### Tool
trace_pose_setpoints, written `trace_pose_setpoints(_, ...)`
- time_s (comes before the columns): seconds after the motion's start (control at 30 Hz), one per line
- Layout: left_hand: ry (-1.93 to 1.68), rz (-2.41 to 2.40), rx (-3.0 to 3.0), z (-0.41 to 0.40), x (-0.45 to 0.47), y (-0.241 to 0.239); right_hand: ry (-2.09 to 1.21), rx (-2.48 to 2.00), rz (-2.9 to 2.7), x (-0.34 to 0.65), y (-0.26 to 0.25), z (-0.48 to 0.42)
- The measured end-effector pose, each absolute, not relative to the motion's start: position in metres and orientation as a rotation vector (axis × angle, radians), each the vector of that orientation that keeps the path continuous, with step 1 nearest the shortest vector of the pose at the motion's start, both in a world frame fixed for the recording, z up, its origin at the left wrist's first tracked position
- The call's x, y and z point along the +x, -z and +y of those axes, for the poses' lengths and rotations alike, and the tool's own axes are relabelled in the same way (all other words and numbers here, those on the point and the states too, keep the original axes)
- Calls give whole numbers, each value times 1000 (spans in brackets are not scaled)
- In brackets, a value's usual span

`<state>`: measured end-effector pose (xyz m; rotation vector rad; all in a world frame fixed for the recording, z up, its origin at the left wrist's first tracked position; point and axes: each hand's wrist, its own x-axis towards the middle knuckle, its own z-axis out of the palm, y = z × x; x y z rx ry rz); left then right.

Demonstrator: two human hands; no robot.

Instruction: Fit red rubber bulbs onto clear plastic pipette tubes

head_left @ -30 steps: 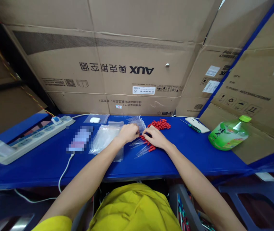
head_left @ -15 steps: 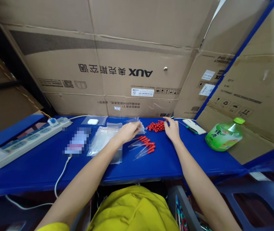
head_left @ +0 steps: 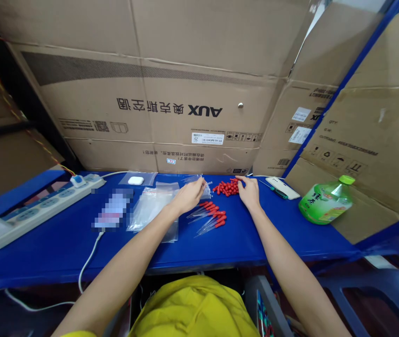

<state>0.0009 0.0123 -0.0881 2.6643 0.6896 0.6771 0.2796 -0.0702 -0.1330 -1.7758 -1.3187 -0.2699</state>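
Note:
My left hand (head_left: pixel 189 195) is at the pile of clear dropper tubes (head_left: pixel 206 191), its fingertips pinched together on a tube that is mostly hidden by the fingers. At the right edge of a heap of red rubber bulbs (head_left: pixel 226 187) rests my right hand (head_left: pixel 250 192), index finger and thumb slightly apart and touching the bulbs. Between my forearms, nearer to me, lie several assembled droppers (head_left: pixel 213 218), clear tubes with red bulbs on their right ends.
Clear plastic bags (head_left: pixel 150 208) lie under my left forearm. Farther left are a phone (head_left: pixel 113 208) on a cable, a white case (head_left: pixel 135 180) and a power strip (head_left: pixel 45 206). To the right are a white device (head_left: pixel 283 188) and a green bottle (head_left: pixel 325 201). Cardboard (head_left: pixel 171 70) walls the back.
The view has tilted slightly, so the scene sits a little lower. My left fingertips have shifted slightly at the tubes; my right hand has edged left, closer over the red bulbs.

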Motion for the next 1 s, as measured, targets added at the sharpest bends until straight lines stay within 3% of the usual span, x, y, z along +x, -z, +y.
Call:
trace_pose_setpoints(0.67,-708,712,2673,8,3,85,183,-1637,-1122,269,119,-72)
trace_pose_setpoints(1.0,-782,648,2557,5,3,82,-426,-1152,-1260,197,110,-76)
